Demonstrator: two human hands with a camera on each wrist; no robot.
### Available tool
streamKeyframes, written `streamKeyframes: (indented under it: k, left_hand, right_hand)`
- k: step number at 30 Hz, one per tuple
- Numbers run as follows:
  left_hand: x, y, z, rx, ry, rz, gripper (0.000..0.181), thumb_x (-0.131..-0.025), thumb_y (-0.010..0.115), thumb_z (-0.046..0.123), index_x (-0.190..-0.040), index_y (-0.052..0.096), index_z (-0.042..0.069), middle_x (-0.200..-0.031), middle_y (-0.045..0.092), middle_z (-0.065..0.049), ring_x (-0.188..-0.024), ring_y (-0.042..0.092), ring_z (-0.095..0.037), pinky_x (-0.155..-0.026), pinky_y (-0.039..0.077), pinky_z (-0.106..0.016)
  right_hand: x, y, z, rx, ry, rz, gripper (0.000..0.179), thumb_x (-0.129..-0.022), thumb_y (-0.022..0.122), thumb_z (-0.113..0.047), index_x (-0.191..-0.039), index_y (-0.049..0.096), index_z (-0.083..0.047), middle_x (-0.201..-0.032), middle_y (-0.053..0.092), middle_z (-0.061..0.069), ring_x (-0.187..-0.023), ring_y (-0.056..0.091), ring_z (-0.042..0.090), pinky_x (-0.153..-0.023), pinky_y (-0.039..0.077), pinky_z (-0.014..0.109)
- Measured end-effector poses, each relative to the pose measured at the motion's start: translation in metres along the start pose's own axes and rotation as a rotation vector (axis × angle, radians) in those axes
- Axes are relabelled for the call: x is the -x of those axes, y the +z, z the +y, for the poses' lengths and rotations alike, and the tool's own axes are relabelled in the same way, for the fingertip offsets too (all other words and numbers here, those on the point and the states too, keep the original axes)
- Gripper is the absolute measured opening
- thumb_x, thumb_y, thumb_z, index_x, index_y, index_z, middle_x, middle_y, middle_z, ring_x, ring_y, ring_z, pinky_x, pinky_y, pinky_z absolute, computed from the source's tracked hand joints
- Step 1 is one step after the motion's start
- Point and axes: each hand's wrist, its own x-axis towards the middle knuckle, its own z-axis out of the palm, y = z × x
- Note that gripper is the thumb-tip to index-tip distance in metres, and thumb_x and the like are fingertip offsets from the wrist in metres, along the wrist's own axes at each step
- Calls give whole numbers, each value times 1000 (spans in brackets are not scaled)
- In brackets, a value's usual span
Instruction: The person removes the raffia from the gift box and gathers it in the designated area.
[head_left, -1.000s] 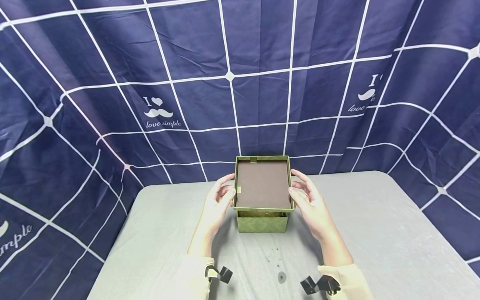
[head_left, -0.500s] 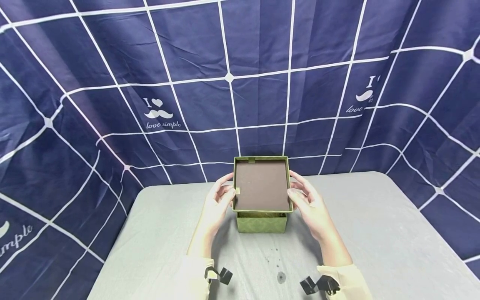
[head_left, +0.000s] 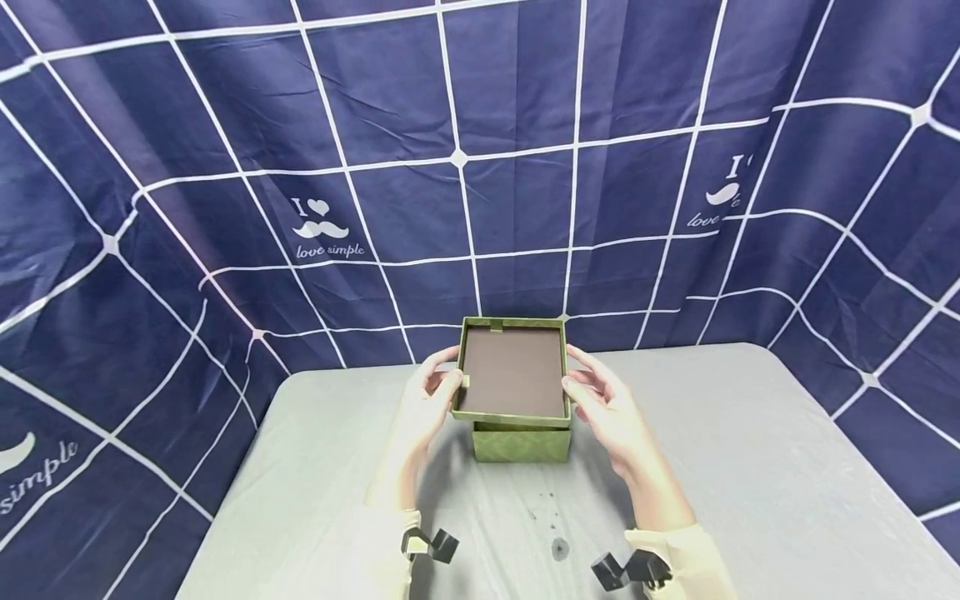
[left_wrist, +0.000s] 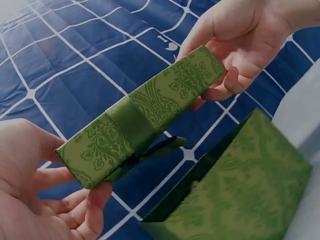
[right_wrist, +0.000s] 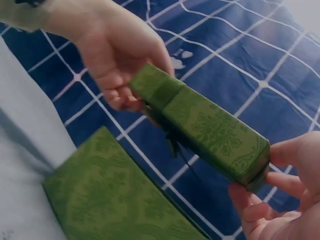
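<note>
Both hands hold a square green box lid [head_left: 513,371] up over its base, with the brown lining facing the head camera. My left hand [head_left: 426,404] grips the left side, thumb at the rim and fingers behind. On the opposite side my right hand [head_left: 606,408] pinches the edge the same way. The matching green box base [head_left: 521,446] stands on the table just below, its opening largely covered by the lid in the head view. In the left wrist view a dark green ribbon [left_wrist: 131,124] crosses the lid's patterned side, and loose ribbon ends [left_wrist: 167,145] hang underneath.
A grey cloth-covered table [head_left: 337,467] lies beneath, with small dark stains [head_left: 560,548] in front of the box base. Navy curtains [head_left: 390,208] with white grid lines rise behind the table and at both sides. Black wrist cameras [head_left: 442,546] sit on the cream sleeves.
The lid and both hands have shifted a little to the left relative to the base, and the lid has turned slightly. Both grips stay the same.
</note>
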Motion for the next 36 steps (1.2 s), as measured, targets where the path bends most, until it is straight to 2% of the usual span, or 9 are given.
streamKeyframes:
  k: [4,7,10,13,19,22,27,30,36]
  left_hand:
    - [-7,-5,6,-85,9,24,39,-108,64,12,-147,67,10,-104,78,-15,-87,67,-14,-77,49,-26]
    - [-10,-8,6,-167,26,47,38,-108,64,14,-145,68,10,-104,80,-16,-93,73,-16,-85,52,-29]
    - [-10,-15,3,-213,41,63,37,-108,64,14,-145,69,10,-101,81,-15,-91,75,-17,-83,53,-29]
    - [-5,-25,-2,-218,47,66,37,-108,64,12,-144,70,8,-100,81,-17,-88,75,-18,-79,54,-27]
    - [9,-47,-13,-246,30,112,35,-107,65,9,-141,71,7,-96,80,-17,-81,72,-14,-74,53,-24]
    - [11,-56,-19,-276,35,158,33,-107,65,9,-139,73,9,-93,80,-15,-77,71,-11,-72,53,-23]
    - [11,-72,-21,-259,40,201,34,-106,62,5,-139,73,8,-94,80,-18,-76,73,-10,-71,56,-22]
    - [10,-80,-22,-247,39,219,35,-106,62,4,-138,73,7,-94,79,-20,-75,72,-8,-69,56,-21]
    - [9,-98,-25,-210,25,246,35,-106,61,4,-139,73,7,-96,79,-23,-74,72,-6,-68,57,-22]
  right_hand:
    - [-3,10,0,-40,28,6,56,-113,62,-20,-167,47,-22,-154,55,21,-109,62,7,-89,51,27]
    - [-5,18,2,-70,26,12,57,-112,63,-18,-167,48,-22,-150,57,21,-98,61,5,-81,49,22]
    - [-6,26,4,-80,4,15,57,-111,65,-16,-166,49,-20,-145,59,22,-88,59,6,-77,49,21]
    - [-5,35,7,-81,-9,8,58,-110,67,-15,-165,50,-20,-143,60,22,-84,59,7,-74,49,22]
    - [0,58,13,-98,-5,-16,58,-108,70,-12,-163,53,-18,-145,61,22,-93,65,7,-76,52,21]
    - [-1,69,15,-99,-27,-32,58,-106,71,-10,-162,54,-16,-143,62,23,-101,68,9,-80,55,24]
    - [-5,86,15,-53,-61,-35,61,-103,75,-7,-160,57,-16,-139,65,22,-109,73,20,-85,59,26]
    - [-3,97,16,-25,-75,-32,64,-100,78,-7,-161,57,-16,-138,66,21,-105,75,22,-87,58,26]
    - [-1,117,17,8,-113,-57,65,-100,78,-11,-161,56,-13,-140,65,21,-96,75,18,-86,58,26]
